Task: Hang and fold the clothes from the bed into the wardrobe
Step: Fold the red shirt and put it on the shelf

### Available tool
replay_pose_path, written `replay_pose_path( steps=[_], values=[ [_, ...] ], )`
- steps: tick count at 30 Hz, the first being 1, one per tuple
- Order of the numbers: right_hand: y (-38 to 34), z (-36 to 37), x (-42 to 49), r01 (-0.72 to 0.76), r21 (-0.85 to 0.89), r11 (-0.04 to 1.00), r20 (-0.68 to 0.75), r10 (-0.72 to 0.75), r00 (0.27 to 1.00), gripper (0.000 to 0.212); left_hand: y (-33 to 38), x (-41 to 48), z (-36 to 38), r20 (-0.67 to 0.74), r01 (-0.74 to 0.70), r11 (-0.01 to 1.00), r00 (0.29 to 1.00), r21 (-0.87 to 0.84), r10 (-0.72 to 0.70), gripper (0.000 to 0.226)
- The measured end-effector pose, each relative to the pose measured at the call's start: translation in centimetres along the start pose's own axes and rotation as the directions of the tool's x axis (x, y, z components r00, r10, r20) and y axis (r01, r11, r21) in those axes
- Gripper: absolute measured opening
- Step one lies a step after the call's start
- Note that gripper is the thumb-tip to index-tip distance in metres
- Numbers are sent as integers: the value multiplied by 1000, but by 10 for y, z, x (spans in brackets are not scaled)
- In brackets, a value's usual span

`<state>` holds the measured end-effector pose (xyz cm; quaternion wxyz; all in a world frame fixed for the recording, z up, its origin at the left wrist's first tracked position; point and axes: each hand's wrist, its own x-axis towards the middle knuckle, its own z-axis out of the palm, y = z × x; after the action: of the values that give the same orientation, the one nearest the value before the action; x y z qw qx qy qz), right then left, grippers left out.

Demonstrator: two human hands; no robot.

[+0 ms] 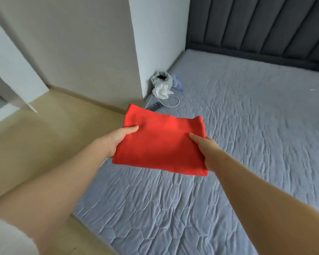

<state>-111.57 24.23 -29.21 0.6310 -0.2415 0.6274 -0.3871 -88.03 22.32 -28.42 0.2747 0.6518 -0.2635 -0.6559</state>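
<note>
Arms outstretched, left hand (116, 142) and right hand (205, 151) pinching red garment (160, 144), thumbs on top (fingers hidden)

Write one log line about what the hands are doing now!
left hand: grips folded red garment | right hand: grips its other side | garment: held above bed | status: folded, not stowed

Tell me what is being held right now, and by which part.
A folded red garment, held by both hands: the left hand grips its left edge and the right hand its right edge.
</note>
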Motion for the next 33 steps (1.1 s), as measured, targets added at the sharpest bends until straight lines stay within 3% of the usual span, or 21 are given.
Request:
replay_pose_path(
  steps=[6,13,21,33],
  values=[
    [-59,72,-52,134,-166,977,134,-112,985,37,36,-89,-59,-136,-154,985,980,-77,143,24],
    [-53,169,-91,159,-286,945,292,-72,954,38,9,-146,-150,-313,-191,966,941,-172,130,21],
    [5,306,-88,147,-398,905,414,35,909,37,-50,-170,-272,-443,-157,937,896,-312,2,21],
    [129,577,-102,96,-627,773,492,297,818,42,-150,-185,-520,-561,-183,784,792,-593,-240,30]
  ],
)
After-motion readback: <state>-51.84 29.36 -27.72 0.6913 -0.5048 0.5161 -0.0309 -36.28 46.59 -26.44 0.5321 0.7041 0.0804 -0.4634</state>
